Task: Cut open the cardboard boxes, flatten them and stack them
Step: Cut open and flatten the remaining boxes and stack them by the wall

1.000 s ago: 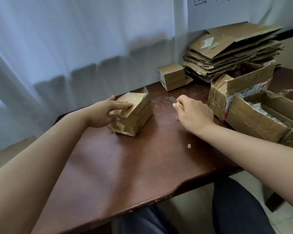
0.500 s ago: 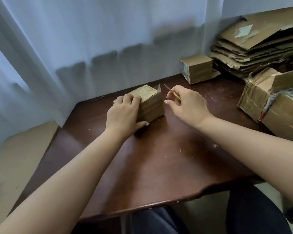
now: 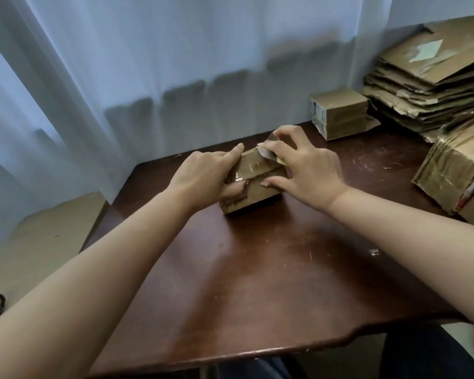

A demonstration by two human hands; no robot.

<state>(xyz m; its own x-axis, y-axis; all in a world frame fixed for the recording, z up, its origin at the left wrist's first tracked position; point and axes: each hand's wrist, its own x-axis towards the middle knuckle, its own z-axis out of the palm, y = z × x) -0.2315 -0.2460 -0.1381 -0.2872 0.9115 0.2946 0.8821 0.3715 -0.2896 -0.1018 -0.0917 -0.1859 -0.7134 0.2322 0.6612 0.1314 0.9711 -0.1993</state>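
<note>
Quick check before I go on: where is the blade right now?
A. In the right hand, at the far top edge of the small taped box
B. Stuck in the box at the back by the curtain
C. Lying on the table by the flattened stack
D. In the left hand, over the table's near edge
A: the right hand pinches the blade at the far top edge of the small taped box, which the left hand steadies.

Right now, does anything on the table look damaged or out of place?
The large box at the right edge is crushed, its wall creased and buckled. Bits of debris lie scattered on the table. Both hands grip the small box; nothing odd there.
</note>
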